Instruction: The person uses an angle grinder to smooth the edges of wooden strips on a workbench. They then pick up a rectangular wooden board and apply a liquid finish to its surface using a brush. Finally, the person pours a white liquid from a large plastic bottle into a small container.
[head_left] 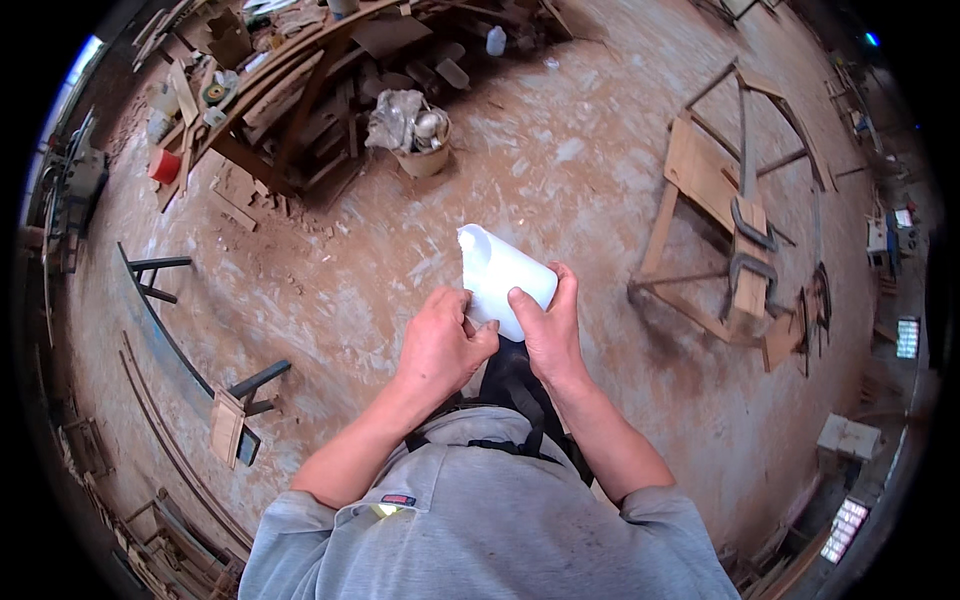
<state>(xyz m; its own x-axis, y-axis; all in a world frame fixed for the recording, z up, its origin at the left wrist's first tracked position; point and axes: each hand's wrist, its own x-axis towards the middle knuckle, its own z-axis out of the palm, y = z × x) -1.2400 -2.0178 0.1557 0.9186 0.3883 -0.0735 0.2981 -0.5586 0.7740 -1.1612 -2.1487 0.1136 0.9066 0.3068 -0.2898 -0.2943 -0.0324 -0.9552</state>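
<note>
In front of my body I hold a smooth white plastic container (515, 280), tilted, with a ragged, torn-looking rim at its upper left end. My right hand (552, 335) wraps round its right end, thumb lying along the near side. The fingers of my left hand (442, 340) are curled and pinch the container's lower left edge. Whether anything small sits in that pinch is hidden.
A cluttered wooden workbench (285, 115) stands far left, with a stuffed bucket (425, 160) beside it. To the right is a wooden frame (700, 170) with clamps (750, 245). A low dark bench-like frame (170, 330) lies left. Dust covers the floor (330, 240).
</note>
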